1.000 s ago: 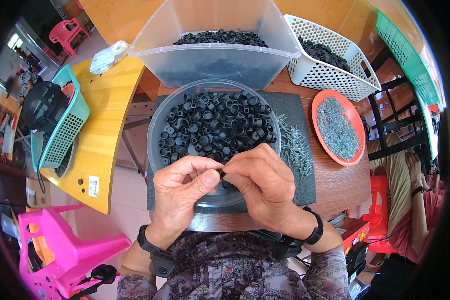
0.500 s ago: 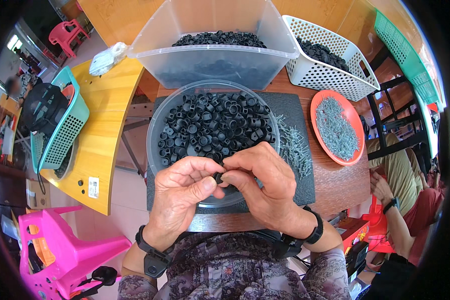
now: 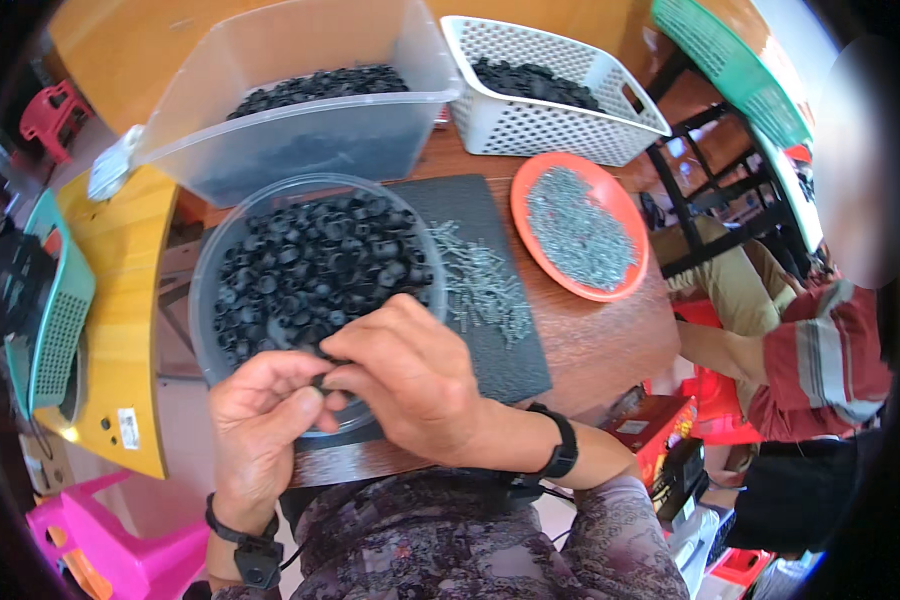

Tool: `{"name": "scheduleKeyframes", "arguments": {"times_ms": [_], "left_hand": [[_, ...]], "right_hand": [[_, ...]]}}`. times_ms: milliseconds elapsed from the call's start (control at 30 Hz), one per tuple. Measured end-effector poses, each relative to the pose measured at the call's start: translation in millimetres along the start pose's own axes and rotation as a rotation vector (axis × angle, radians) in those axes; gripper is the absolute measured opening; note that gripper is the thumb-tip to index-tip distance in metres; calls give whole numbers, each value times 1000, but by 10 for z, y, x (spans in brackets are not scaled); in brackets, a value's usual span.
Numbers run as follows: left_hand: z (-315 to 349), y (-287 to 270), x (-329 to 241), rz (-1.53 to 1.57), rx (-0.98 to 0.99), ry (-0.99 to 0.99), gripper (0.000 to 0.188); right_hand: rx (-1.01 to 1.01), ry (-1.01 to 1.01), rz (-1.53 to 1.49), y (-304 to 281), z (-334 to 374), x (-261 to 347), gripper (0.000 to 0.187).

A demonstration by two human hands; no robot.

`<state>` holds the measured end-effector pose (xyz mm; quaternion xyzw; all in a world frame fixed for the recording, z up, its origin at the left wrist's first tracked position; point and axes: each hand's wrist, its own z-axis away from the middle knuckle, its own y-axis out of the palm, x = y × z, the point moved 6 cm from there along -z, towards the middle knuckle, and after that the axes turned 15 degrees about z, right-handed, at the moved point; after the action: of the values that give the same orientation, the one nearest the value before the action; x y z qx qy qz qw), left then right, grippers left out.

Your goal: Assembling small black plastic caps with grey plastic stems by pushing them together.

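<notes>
Above the front rim of a clear round tub, my two hands meet fingertip to fingertip. My left hand pinches a small black plastic part, mostly covered by the fingers. The fingertips of my right hand close on the same part from the other side; whether they hold anything else is hidden. Many black plastic caps, hollow and ring-like, fill the tub. To its right, a loose heap of silvery screws lies on a dark grey mat.
An orange-red plate of screws sits on the brown table. Behind stand a translucent bin and a white basket, both with black parts. A yellow table with a green basket is left. A person sits at right.
The view has swung to the right, so the tub, plate and baskets sit further left in it. Both hands still pinch the small black part over the tub's front.
</notes>
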<state>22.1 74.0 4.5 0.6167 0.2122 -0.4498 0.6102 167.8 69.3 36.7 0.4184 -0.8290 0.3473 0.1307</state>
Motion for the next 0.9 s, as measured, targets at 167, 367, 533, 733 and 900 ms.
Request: {"name": "scheduleKeyframes", "arguments": {"times_ms": [167, 367, 533, 733, 900], "left_hand": [[-24, 60, 42, 36, 36, -17, 22], [-2, -41, -7, -16, -45, 69, 23], [20, -5, 10, -45, -56, 104, 22], [-6, -40, 38, -54, -68, 61, 22], [-24, -14, 46, -62, -76, 58, 22]], "right_hand": [[21, 46, -5, -79, 75, -25, 26], [126, 131, 403, -669, 212, -381, 19], [148, 282, 617, -1048, 448, -765, 24], [222, 181, 708, -827, 521, -691, 22], [254, 161, 624, -698, 504, -655, 24]]}}
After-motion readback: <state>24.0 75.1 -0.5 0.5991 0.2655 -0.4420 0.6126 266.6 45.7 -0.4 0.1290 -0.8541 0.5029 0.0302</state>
